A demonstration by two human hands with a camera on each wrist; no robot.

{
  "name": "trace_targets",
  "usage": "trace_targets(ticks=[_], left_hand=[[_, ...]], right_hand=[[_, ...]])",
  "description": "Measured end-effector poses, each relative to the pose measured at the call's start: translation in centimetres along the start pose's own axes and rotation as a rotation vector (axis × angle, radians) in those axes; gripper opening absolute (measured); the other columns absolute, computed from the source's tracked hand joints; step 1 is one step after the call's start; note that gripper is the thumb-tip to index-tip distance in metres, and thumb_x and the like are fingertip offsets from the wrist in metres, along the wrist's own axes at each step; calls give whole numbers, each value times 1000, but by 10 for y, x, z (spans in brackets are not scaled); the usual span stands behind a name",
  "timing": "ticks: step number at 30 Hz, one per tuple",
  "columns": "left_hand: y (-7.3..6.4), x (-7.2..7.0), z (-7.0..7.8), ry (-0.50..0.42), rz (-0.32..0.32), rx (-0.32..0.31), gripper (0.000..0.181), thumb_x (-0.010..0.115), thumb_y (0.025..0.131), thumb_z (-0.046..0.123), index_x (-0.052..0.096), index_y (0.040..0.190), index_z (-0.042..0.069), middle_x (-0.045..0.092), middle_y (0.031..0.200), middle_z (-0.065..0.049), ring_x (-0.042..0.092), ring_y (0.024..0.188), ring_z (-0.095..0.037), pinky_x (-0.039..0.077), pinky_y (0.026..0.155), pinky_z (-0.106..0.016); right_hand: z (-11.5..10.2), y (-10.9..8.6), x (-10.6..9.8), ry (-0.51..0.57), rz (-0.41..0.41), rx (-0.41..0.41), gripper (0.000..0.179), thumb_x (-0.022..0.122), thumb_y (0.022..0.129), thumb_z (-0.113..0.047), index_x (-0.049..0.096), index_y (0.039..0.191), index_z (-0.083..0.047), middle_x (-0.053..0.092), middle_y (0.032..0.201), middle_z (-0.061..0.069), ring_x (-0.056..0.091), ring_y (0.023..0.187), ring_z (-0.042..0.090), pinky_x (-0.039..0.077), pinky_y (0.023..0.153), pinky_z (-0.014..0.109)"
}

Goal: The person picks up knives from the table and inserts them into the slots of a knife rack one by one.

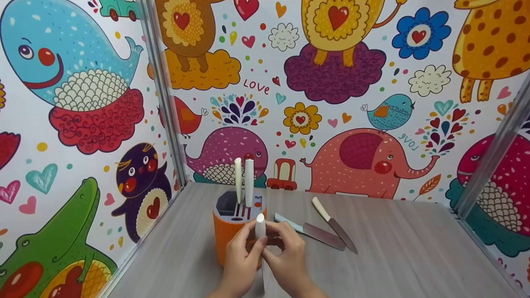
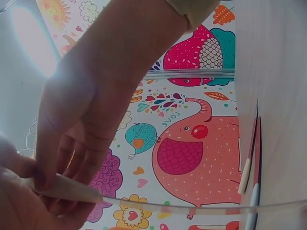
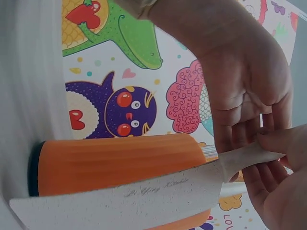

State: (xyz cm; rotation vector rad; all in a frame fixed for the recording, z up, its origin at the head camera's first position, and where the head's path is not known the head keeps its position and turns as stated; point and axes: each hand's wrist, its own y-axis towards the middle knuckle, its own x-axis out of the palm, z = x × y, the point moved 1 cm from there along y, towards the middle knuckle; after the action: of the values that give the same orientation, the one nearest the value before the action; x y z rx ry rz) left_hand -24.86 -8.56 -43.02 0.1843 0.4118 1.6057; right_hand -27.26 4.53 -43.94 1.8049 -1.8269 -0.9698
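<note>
A kitchen knife with a white handle [image 1: 260,227] is held upright, its broad blade [image 3: 144,194] pointing down and bearing faint script. My left hand [image 1: 243,254] grips the handle from the left, thumb on it. From the right, my right hand [image 1: 287,252] also holds it, fingers curled around the handle's lower part. Just behind the hands stands an orange knife block [image 1: 220,240], partly hidden by them. Two pale-handled knives, a cream one [image 1: 238,178] and a white one [image 1: 249,182], stand in its slots.
Right of the block, a cleaver [image 1: 325,236] with a pale blue handle lies on the grey table [image 1: 397,248]. A narrower knife [image 1: 341,234] with a cream handle lies across its end. Cartoon-printed panels [image 1: 265,111] enclose the table at the back and sides.
</note>
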Motion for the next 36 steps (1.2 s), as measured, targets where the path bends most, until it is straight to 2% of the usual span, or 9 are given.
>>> trace_targets(ticks=[2,5,10,12,15,18,21,28,36], left_hand=[[0,-1,0,9,0,-7,46,64,108,17,54,150,0,66,136,-18,69,91,-16,61,69,-25],[-1,-2,1,37,16,10,44,62,109,18,55,148,-1,67,135,-17,71,98,-17,64,80,-26],[1,-5,4,54,68,47,42,62,109,17,57,146,-2,70,137,-18,73,117,-25,61,100,-31],[1,-7,6,44,78,46,43,62,109,16,56,147,-2,70,137,-18,73,118,-27,61,101,-32],[1,-10,10,43,95,43,44,61,109,16,55,148,-4,70,136,-19,74,117,-27,61,101,-32],[0,-14,13,52,113,32,46,62,109,16,54,149,-4,70,136,-21,75,116,-25,61,101,-34],[-1,-15,17,70,135,27,46,62,109,17,54,148,-4,69,135,-22,76,115,-24,61,100,-34],[-2,-16,24,62,167,73,47,62,108,13,52,149,-9,68,133,-24,74,117,-24,60,102,-35],[-3,-9,27,73,130,76,45,60,109,14,53,150,-5,68,136,-20,73,119,-23,59,104,-35]], right_hand=[[2,0,0,-33,8,-63,43,88,88,-11,72,126,-24,69,106,-6,69,92,6,65,76,26],[8,2,-2,-27,-16,-162,48,87,87,-6,70,129,-22,67,107,-4,67,89,6,64,70,26],[36,12,-14,114,-50,-229,63,76,76,19,68,132,-10,63,110,10,66,97,11,65,73,29],[53,16,-18,143,-21,-165,67,74,75,22,67,134,-9,62,116,13,65,106,12,66,82,31],[78,17,-17,158,3,7,68,77,80,18,62,141,-9,60,129,13,64,120,15,63,97,34],[100,14,-11,173,-53,197,69,80,87,7,54,149,-10,56,146,14,61,133,25,57,108,42],[116,8,-5,200,-133,320,74,81,92,-4,45,157,-8,47,160,21,54,144,42,51,114,51],[138,-2,9,302,-257,445,93,83,94,-20,27,167,-5,29,172,26,34,156,52,39,120,62],[151,-7,21,313,-345,547,102,79,88,6,21,170,-11,17,177,22,24,160,52,32,124,66]])
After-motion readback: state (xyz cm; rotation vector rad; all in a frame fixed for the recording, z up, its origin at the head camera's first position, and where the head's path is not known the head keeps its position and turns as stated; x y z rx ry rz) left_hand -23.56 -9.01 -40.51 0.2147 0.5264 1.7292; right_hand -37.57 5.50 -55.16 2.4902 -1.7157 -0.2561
